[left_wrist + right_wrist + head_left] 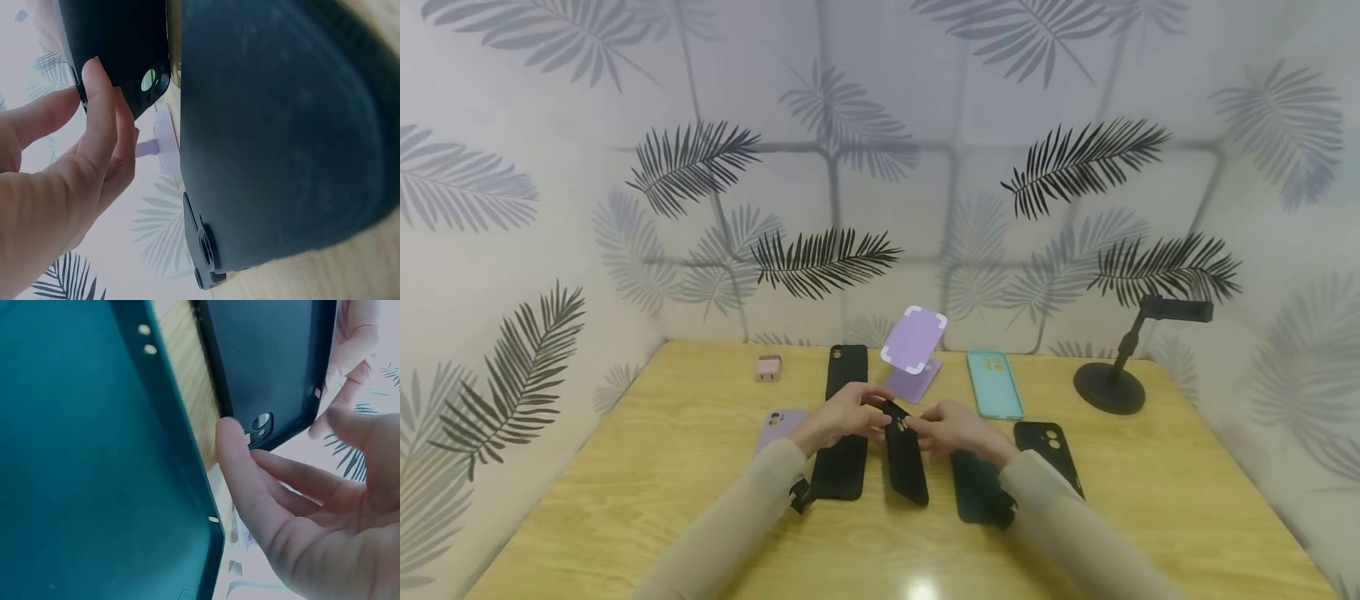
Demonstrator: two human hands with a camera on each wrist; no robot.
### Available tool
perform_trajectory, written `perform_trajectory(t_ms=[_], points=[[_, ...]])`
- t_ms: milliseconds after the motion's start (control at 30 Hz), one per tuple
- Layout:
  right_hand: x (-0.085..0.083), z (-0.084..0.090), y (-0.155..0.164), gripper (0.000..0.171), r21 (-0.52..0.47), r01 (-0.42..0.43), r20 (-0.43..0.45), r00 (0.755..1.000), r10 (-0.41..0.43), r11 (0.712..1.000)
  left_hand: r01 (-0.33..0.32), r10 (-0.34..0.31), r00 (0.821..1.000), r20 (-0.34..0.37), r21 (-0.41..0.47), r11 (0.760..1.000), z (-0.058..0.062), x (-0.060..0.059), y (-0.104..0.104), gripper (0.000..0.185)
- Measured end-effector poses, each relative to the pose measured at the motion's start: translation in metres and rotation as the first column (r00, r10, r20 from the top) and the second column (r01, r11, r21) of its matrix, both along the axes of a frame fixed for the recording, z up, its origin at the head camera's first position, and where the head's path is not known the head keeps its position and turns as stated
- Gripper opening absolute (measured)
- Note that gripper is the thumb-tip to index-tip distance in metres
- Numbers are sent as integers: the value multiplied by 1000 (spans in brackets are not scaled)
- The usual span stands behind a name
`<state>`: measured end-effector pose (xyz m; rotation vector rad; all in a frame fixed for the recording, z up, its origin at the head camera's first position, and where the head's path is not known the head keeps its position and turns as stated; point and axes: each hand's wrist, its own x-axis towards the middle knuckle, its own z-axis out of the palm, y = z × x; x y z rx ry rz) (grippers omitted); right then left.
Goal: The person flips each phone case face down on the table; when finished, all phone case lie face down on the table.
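Note:
A black phone case with camera cutouts is tilted up off the table between both hands. Its long edge is pinched near the cutout end by the thumb and fingers of my left hand; the left wrist view shows the case there. From the other side, my right hand grips the same end. In the right wrist view the hollow inside of the case faces the camera, and the right fingers curl at its corner by the cutout. Beneath that hand lies a dark teal case, partly hidden.
Black cases and a lilac case lie left. Right are a light blue case and another black case. Behind stand a purple holder, a pink charger plug and a black phone stand.

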<state>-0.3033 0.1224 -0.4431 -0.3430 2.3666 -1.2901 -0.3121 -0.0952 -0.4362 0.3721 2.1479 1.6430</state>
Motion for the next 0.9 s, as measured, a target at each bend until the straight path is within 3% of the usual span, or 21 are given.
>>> perform_trajectory(t_ms=[233, 500, 733, 900], points=[[2, 2, -3, 50, -42, -39, 10, 999, 40, 998, -15, 15, 1000, -16, 25, 1000, 3, 1, 2, 51], [3, -2, -5, 49, -97, -52, 62, 996, 58, 994, 7, -8, 1000, 26, 39, 999, 1, 7, 9, 47], [2, -8, 1, 52, -240, -52, 151, 984, 90, 969, 54, -58, 994, 94, 41, 998, -4, 8, 11, 48], [2, -10, 5, 48, -318, -72, 178, 975, 134, 945, 82, -83, 991, 104, 11, 997, -4, 9, 10, 47]])
